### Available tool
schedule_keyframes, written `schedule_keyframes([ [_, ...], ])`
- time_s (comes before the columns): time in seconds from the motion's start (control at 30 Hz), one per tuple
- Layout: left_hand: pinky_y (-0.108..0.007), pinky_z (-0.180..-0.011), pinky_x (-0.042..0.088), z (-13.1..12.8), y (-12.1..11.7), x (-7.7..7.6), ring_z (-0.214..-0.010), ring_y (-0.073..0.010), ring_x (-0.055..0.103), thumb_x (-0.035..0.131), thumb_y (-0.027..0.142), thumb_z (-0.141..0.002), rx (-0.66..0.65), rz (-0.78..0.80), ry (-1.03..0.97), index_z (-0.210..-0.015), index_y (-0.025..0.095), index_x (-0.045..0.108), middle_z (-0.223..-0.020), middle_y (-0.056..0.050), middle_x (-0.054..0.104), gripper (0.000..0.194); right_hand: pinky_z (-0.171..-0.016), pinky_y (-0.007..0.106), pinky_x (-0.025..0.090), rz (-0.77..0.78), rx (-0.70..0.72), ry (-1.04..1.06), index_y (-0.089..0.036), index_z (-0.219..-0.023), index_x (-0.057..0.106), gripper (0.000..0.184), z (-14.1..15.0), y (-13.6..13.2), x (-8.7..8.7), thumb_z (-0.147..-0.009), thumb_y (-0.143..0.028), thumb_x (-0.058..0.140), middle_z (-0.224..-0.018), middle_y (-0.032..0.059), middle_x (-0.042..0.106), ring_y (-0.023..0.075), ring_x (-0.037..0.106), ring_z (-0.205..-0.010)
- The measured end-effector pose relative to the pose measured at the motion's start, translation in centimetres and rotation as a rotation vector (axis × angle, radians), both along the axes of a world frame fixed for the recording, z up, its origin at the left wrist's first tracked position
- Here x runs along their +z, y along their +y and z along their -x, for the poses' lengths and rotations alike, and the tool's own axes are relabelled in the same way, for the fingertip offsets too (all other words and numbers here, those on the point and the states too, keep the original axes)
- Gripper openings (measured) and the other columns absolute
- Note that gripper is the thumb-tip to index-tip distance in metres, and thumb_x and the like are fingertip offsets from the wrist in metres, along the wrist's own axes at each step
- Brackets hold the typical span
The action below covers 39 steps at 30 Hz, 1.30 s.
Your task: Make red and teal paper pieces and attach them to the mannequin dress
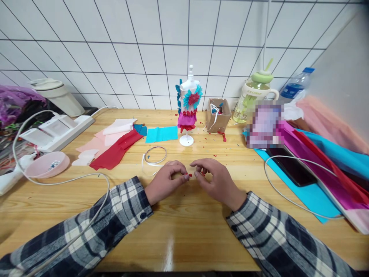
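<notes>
Small red paper scrap (190,175) shows at the fingertips of my left hand (170,179), pinched between thumb and forefinger. Close by on the right, my right hand (216,177) has its fingers curled, with a red paper piece (203,174) partly hidden inside them. Its thumb and forefinger tips stand slightly apart, facing the left hand. Both hands are just above the wooden table (184,231). Beyond them stands a small white dress form (190,82) wearing a magenta skirt (186,120), red trim and a blue-and-red paper flower (193,98).
Red crepe paper (118,150), pink sheets and a cyan piece (162,134) lie left of the form. A wire coil (155,154) is near my left hand. Right are a small cardboard box (218,117), a phone (291,167) and a jug (256,92). A cable (108,184) crosses my left sleeve.
</notes>
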<state>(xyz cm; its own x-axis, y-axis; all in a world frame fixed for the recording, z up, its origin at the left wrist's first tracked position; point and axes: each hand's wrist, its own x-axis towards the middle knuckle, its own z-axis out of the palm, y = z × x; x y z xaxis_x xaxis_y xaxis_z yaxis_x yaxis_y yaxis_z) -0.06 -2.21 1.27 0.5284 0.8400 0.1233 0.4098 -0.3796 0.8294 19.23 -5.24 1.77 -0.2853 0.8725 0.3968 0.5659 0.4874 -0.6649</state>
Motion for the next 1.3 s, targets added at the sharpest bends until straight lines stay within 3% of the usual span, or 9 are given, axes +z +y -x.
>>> schedule_keyframes([
  [0.13,-0.032,-0.081,0.043,0.0,0.0,0.1,-0.082,-0.0184,0.056,0.060,0.034,-0.081,-0.006,-0.002,0.002,-0.072,0.018,0.064,-0.082,-0.004,0.063,0.020,-0.073,0.031,0.039,0.002,0.049,-0.075,-0.021,-0.085,0.065,0.008,0.1,-0.1,-0.1,-0.082,-0.020,0.057,-0.079,0.0016,0.065,0.0163,0.055,-0.076],
  [0.33,-0.032,-0.083,0.043,0.0,-0.1,0.3,-0.087,-0.0195,0.057,0.062,0.034,-0.080,-0.010,0.024,0.006,-0.080,0.018,0.065,-0.086,-0.004,0.064,0.016,-0.066,0.028,0.038,0.131,0.002,-0.053,-0.019,-0.077,0.061,0.006,0.4,0.2,-0.5,-0.079,-0.016,0.057,-0.071,-0.0006,0.060,0.0140,0.051,-0.069],
  [0.43,-0.033,-0.085,0.044,0.1,-0.1,0.4,-0.092,-0.0204,0.058,0.062,0.031,-0.079,0.031,0.049,-0.036,-0.091,0.019,0.065,-0.094,-0.005,0.066,0.017,-0.060,0.026,0.037,0.308,-0.068,0.045,-0.019,-0.079,0.062,0.009,0.4,0.4,-0.5,-0.081,-0.021,0.054,-0.069,-0.0010,0.060,0.0131,0.050,-0.064],
  [0.53,-0.034,-0.085,0.044,0.0,0.0,0.3,-0.090,-0.0203,0.059,0.063,0.028,-0.079,0.077,0.028,-0.002,-0.085,0.019,0.068,-0.090,-0.005,0.067,0.012,-0.059,0.026,0.038,0.498,-0.132,0.234,-0.018,-0.080,0.063,0.015,0.4,0.7,-0.7,-0.082,-0.029,0.053,-0.070,-0.0006,0.061,0.0129,0.051,-0.063],
  [0.6,-0.034,-0.085,0.044,-0.2,0.0,0.1,-0.087,-0.0200,0.059,0.065,0.027,-0.077,0.075,0.016,0.043,-0.081,0.019,0.071,-0.086,-0.005,0.067,0.011,-0.061,0.026,0.040,0.543,-0.141,0.344,-0.018,-0.080,0.063,0.018,0.5,0.7,-0.9,-0.081,-0.033,0.054,-0.073,0.0002,0.062,0.0133,0.052,-0.066],
  [0.73,-0.032,-0.082,0.046,-0.6,0.0,-0.3,-0.085,-0.0193,0.060,0.067,0.032,-0.077,0.095,0.018,0.022,-0.081,0.020,0.073,-0.085,-0.006,0.067,0.014,-0.058,0.025,0.039,0.536,-0.133,0.433,-0.018,-0.082,0.063,0.019,1.2,0.3,-1.2,-0.080,-0.035,0.055,-0.070,-0.0007,0.059,0.0129,0.050,-0.063],
  [0.97,-0.029,-0.078,0.047,-0.7,-0.2,0.0,-0.082,-0.0175,0.060,0.065,0.034,-0.079,0.111,0.055,-0.066,-0.075,0.019,0.071,-0.083,-0.005,0.065,0.017,-0.051,0.024,0.033,0.415,-0.175,0.360,-0.019,-0.081,0.064,0.014,1.6,-0.3,-0.9,-0.078,-0.031,0.058,-0.058,-0.0044,0.045,0.0111,0.040,-0.055],
  [1.1,-0.030,-0.079,0.047,-0.6,-0.3,0.0,-0.085,-0.0185,0.060,0.065,0.034,-0.078,0.097,0.037,-0.068,-0.075,0.019,0.069,-0.085,-0.005,0.065,0.016,-0.051,0.023,0.035,0.407,-0.162,0.383,-0.019,-0.089,0.063,0.017,1.4,-0.3,-0.7,-0.076,-0.030,0.061,-0.064,-0.0043,0.047,0.0099,0.040,-0.055],
  [1.3,-0.031,-0.080,0.044,-0.5,-0.3,0.1,-0.083,-0.0184,0.058,0.063,0.036,-0.079,0.058,-0.022,0.018,-0.073,0.019,0.069,-0.082,-0.005,0.066,0.018,-0.052,0.024,0.034,0.481,-0.087,0.330,-0.018,-0.081,0.066,0.015,1.2,-0.1,-0.6,-0.076,-0.031,0.062,-0.063,-0.0022,0.054,0.0099,0.041,-0.056],
])
